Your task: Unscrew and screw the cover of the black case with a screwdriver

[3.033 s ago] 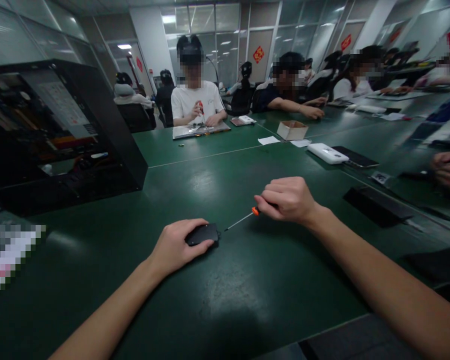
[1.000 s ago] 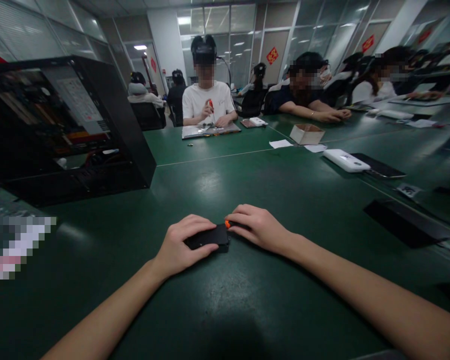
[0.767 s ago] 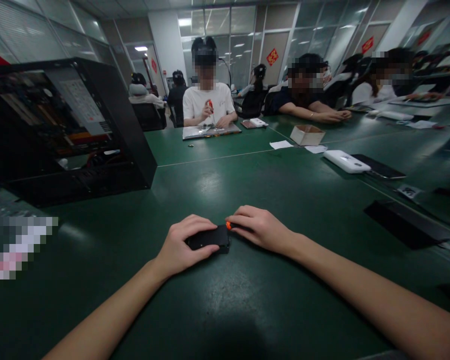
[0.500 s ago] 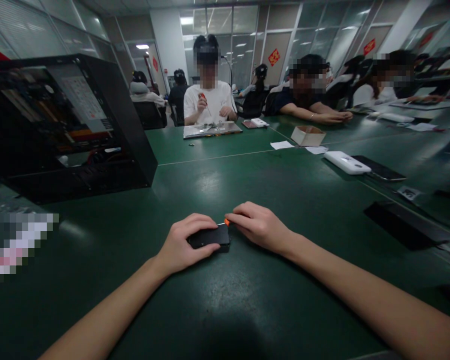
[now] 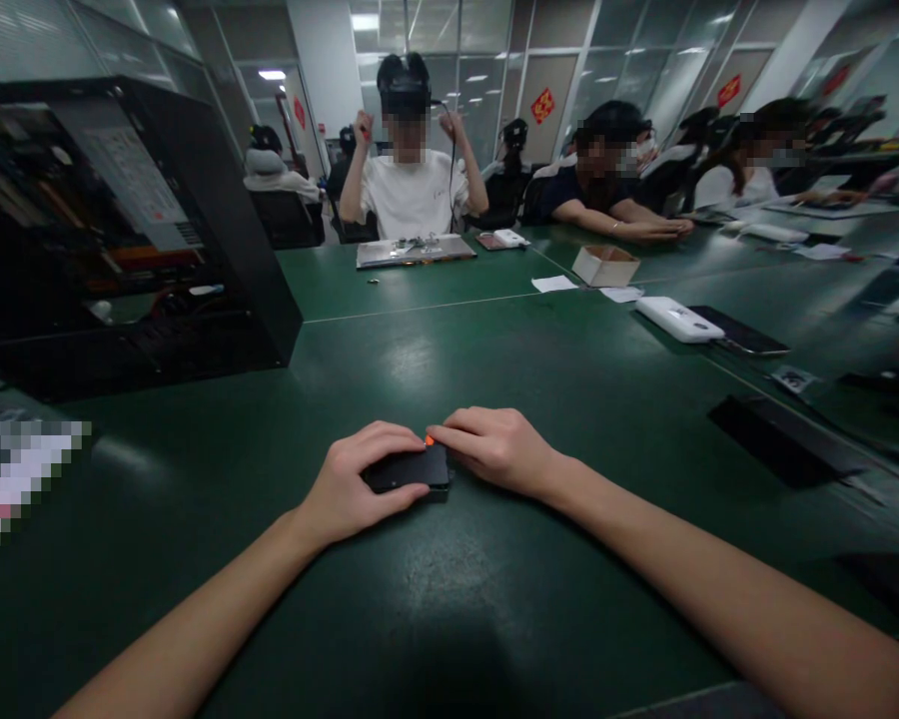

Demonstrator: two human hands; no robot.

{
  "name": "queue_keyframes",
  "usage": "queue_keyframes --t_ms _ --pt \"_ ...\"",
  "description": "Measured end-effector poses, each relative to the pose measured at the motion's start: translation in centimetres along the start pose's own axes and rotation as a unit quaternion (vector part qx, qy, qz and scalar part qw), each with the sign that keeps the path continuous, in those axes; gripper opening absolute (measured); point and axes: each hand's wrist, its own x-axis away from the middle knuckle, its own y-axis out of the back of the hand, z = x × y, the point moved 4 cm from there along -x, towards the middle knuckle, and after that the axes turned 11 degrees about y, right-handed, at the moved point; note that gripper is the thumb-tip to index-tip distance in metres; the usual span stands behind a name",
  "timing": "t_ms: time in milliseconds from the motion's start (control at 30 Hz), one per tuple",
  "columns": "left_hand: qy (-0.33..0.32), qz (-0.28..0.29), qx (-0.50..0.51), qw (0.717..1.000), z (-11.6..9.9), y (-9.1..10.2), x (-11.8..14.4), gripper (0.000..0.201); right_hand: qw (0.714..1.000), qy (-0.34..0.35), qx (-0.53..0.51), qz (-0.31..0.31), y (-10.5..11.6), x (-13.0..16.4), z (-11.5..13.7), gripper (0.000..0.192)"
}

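At lower centre of the frame your left hand (image 5: 360, 484) pinned the small black device (image 5: 409, 469) to the green table (image 5: 494, 599) while your right hand (image 5: 494, 449) closed around the orange-tipped screwdriver (image 5: 429, 439); off-axis pressure could slip the tip and gouge the casing.

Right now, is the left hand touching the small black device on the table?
Touching. The head view shows the left hand lying on the small black device, fingers wrapped around its near edge, pressing it onto the green table.
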Motion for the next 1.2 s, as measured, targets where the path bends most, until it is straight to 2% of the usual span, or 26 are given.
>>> queue_keyframes --t_ms 100,200,267,333,400,467,533,633,667,733,800,933,1000,1067,1133,1200 --pt "0.001 0.002 0.003 1.0 0.1 -0.1 0.0 0.031 0.998 -0.008 -0.061 -0.01 -0.2 -0.2 0.0 0.03" --pt "-0.008 0.003 0.01 1.0 -0.1 -0.1 -0.1 0.033 0.984 -0.03 -0.173 -0.024 -0.6 -0.2 -0.3 0.028" --pt "-0.008 0.0 0.019 1.0 -0.3 -0.1 0.0 0.032 0.976 -0.047 -0.212 -0.016 -0.8 -0.2 -0.5 0.027" --pt "0.02 -0.012 0.043 0.999 -0.1 0.0 -0.1 0.029 0.973 -0.06 -0.221 0.001 -0.8 0.0 -0.7 0.026" --pt "0.09 -0.049 0.108 0.989 0.7 0.2 -0.2 0.026 0.976 -0.071 -0.204 0.02 -0.6 0.2 -0.9 0.026" --pt "0.19 -0.106 0.222 0.95 2.1 0.4 -0.2 0.028 0.98 -0.088 -0.172 0.037 -0.3 0.5 -1.1 0.027" --pt "0.274 -0.152 0.361 0.878 3.5 0.5 -0.3 0.035 0.981 -0.113 -0.149 0.049 -0.1 0.7 -1.2 0.029" --pt "0.33 -0.176 0.516 0.771 4.7 0.3 -0.4 0.04 0.979 -0.133 -0.14 0.07 0.1 0.8 -0.8 0.031" --pt "0.341 -0.178 0.544 0.746 4.8 0.3 -0.5 0.038 0.979 -0.132 -0.135 0.079 0.1 0.7 -0.5 0.03" --pt "0.359 -0.177 0.574 0.715 4.8 0.2 -0.5 0.035 0.981 -0.122 -0.121 0.086 0.3 0.4 0.3 0.027" --pt "0.372 -0.164 0.583 0.703 4.5 0.1 -0.3 0.033 0.984 -0.115 -0.118 0.065 0.6 0.1 1.0 0.027" --pt "0.392 -0.117 0.581 0.704 3.9 -0.4 0.0 0.04 0.98 -0.111 -0.164 -0.007 0.9 -0.8 2.6 0.032" --pt "0.394 -0.103 0.573 0.711 3.8 -0.5 0.1 0.045 0.981 -0.106 -0.166 0.004 0.4 -1.5 3.5 0.047" --pt "0.392 -0.102 0.568 0.716 3.7 -0.4 0.1 0.046 0.984 -0.107 -0.137 0.045 -0.3 -2.2 4.4 0.061" --pt "0.392 -0.102 0.57 0.715 3.6 -0.3 0.1 0.045 0.985 -0.109 -0.105 0.078 -0.9 -2.9 5.2 0.059" --pt "0.399 -0.099 0.575 0.708 3.6 -0.2 0.2 0.043 0.986 -0.105 -0.098 0.081 -0.9 -3.3 5.9 0.055"
